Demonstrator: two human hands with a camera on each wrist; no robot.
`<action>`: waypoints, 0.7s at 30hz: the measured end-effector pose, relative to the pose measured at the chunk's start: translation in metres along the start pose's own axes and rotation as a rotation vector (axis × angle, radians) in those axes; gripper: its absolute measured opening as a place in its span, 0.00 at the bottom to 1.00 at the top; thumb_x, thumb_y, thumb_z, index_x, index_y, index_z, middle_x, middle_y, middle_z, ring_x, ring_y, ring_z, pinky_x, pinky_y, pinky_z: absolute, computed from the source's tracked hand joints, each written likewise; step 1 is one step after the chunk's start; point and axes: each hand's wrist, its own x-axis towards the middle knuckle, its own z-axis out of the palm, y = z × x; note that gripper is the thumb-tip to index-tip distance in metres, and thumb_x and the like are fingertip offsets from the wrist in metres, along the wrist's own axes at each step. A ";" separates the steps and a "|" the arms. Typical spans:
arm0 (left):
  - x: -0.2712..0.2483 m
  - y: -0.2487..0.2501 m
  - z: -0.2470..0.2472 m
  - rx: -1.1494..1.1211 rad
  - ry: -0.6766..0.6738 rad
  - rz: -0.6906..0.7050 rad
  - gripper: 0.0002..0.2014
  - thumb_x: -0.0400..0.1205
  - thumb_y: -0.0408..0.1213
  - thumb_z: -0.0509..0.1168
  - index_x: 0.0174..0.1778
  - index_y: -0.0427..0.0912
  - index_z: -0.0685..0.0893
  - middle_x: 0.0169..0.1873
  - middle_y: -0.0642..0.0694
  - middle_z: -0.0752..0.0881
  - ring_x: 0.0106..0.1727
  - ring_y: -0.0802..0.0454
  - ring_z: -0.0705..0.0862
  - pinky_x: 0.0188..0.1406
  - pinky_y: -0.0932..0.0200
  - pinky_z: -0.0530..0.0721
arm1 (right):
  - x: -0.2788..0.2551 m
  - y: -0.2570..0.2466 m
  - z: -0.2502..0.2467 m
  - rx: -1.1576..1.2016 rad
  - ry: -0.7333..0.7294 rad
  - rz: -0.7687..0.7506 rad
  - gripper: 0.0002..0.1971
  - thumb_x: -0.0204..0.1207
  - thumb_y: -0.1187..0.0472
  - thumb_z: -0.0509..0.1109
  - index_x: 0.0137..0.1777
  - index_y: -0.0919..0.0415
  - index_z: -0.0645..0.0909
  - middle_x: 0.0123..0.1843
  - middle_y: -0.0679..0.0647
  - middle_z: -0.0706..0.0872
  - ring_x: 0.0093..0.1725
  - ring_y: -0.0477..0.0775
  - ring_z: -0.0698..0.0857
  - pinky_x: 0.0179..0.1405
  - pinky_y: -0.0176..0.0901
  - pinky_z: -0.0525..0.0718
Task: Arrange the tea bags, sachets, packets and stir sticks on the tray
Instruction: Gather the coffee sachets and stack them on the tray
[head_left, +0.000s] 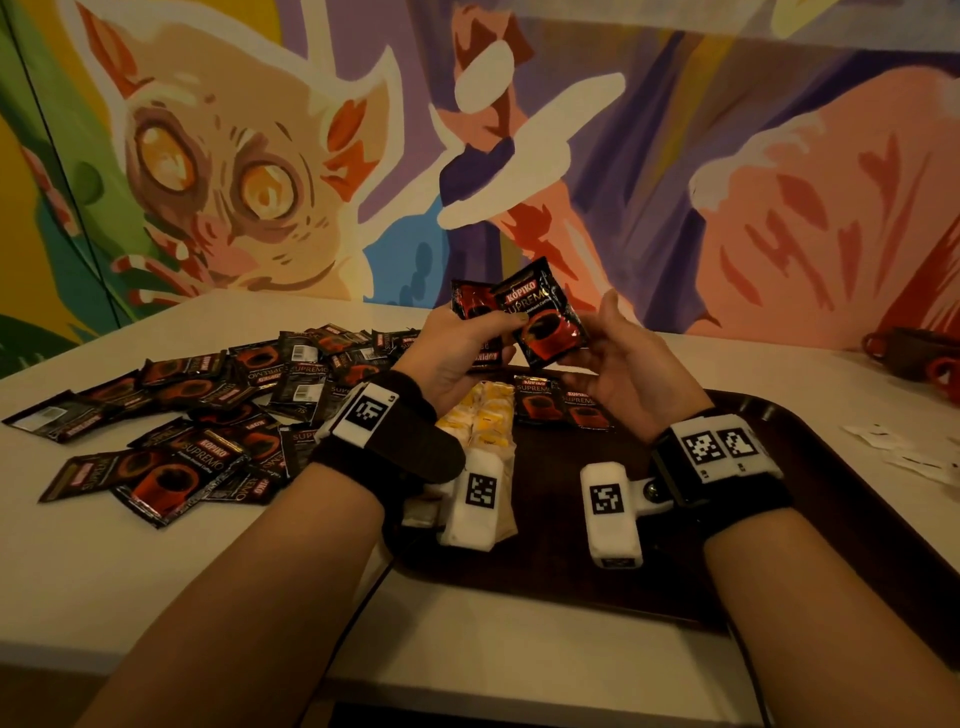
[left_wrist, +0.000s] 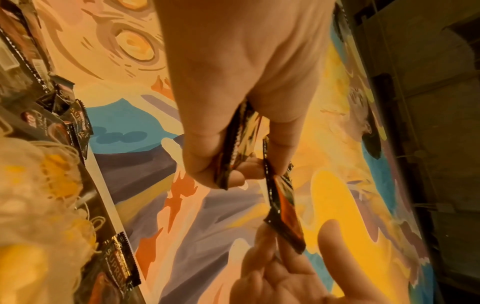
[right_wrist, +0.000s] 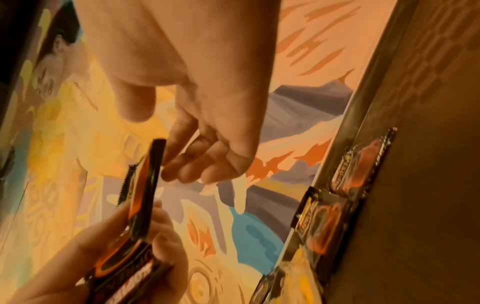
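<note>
Head view: my left hand (head_left: 457, 353) gripped two coffee packets (head_left: 524, 319) raised above the tray (head_left: 810, 499); my right hand (head_left: 618, 369) was loose-fingered just beside them. Left wrist: thumb and fingers (left_wrist: 205, 164) pinched the packets. Right wrist: relaxed fingers (right_wrist: 187, 164) brushed the front packet's edge, holding nothing.

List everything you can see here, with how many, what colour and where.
Held coffee sachets: two, black and red, in the left grip above the tray.
Loose coffee sachets: a large pile, black and red, on the table left of the tray.
Placed coffee sachets: two, black and red, side by side on the tray.
Tea bags: several, yellow and white, on the tray's left part.
Tray: one, dark brown, on the table.
White packets: a few, right of the tray.
Cups: red and dark, count unclear, far right.
Left hand: pinching the sachets.
Right hand: open beside them.
</note>
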 end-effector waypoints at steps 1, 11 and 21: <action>0.000 0.000 0.000 0.013 -0.001 -0.004 0.06 0.77 0.22 0.68 0.47 0.35 0.82 0.38 0.41 0.86 0.36 0.51 0.82 0.27 0.65 0.81 | 0.000 -0.001 -0.001 -0.033 0.012 -0.022 0.15 0.80 0.50 0.60 0.53 0.59 0.83 0.44 0.52 0.88 0.41 0.46 0.86 0.39 0.40 0.83; -0.002 0.003 0.004 -0.013 -0.049 -0.117 0.06 0.82 0.39 0.66 0.49 0.39 0.81 0.43 0.43 0.87 0.36 0.52 0.85 0.35 0.61 0.81 | 0.019 0.008 -0.034 -0.176 0.374 0.094 0.07 0.77 0.69 0.66 0.53 0.63 0.82 0.42 0.54 0.84 0.34 0.47 0.79 0.30 0.38 0.73; -0.007 0.009 0.002 -0.081 -0.056 -0.222 0.24 0.84 0.58 0.56 0.54 0.39 0.81 0.39 0.44 0.87 0.35 0.51 0.86 0.32 0.61 0.83 | 0.033 0.031 -0.068 -0.511 0.459 0.503 0.10 0.76 0.71 0.66 0.35 0.60 0.73 0.33 0.55 0.75 0.30 0.48 0.74 0.29 0.39 0.73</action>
